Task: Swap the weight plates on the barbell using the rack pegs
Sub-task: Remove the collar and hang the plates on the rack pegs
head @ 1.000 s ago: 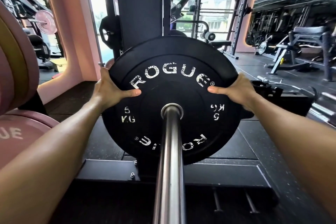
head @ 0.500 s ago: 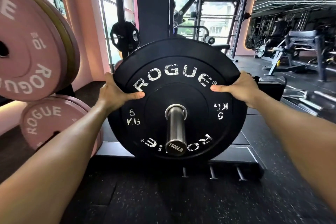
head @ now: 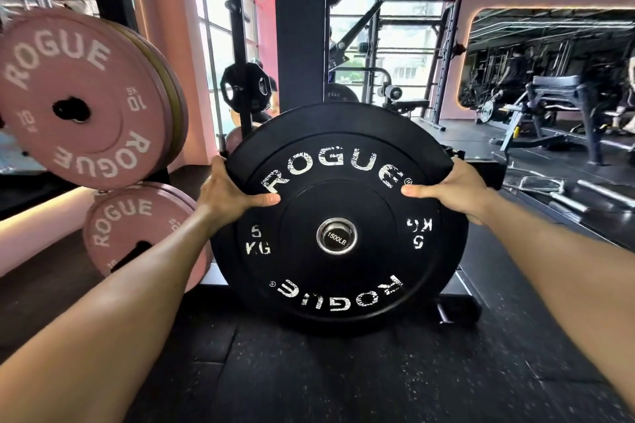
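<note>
Bright daylight from rear windows (head: 388,45), blown-out glare there; wide-angle bending at edges, soft blur on periphery

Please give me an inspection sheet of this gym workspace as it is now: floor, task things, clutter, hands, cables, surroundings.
Surface: dark speckled rubber floor.
Job's things: round black rubber 5 KG plate, upright; steel barbell sleeve end, marked 1500LB, fills its centre hole. Pink round plates on upper rack peg and lower rack peg.
Clutter: loose steel bars lying on floor, right.
Hands: left hand and right hand grip the black plate's rim, thumbs on its face.
Cables: nothing seen.
Surroundings: black rack upright, windows, wall mirror.
</note>
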`<control>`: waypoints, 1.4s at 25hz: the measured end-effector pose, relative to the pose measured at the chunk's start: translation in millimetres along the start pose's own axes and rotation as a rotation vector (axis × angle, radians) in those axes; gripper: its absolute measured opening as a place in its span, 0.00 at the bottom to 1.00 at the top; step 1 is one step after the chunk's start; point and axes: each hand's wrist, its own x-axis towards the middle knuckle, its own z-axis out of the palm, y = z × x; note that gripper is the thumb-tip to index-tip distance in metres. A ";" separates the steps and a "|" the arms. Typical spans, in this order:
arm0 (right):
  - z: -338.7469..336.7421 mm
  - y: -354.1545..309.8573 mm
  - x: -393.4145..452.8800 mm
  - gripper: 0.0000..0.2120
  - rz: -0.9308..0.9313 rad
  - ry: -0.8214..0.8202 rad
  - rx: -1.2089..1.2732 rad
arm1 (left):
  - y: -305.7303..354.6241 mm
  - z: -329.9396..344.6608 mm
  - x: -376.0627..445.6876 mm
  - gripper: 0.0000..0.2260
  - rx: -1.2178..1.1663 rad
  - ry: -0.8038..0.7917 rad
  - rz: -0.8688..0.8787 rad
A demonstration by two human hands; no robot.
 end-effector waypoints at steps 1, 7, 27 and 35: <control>-1.1 0.7 -6.2 0.44 0.000 0.009 0.024 | 2.0 -2.5 -3.4 0.49 -0.005 0.001 0.010; -14.0 -13.8 -39.3 0.36 -0.012 -0.018 -0.006 | 19.7 -27.5 -26.8 0.46 -0.021 -0.018 0.038; -272.9 -541.0 5.3 0.21 -0.168 0.032 0.127 | 479.7 -360.2 157.0 0.49 -0.111 0.036 0.174; -298.3 -705.4 -30.9 0.23 -0.184 0.033 0.097 | 569.7 -510.1 180.1 0.45 -0.191 0.054 0.215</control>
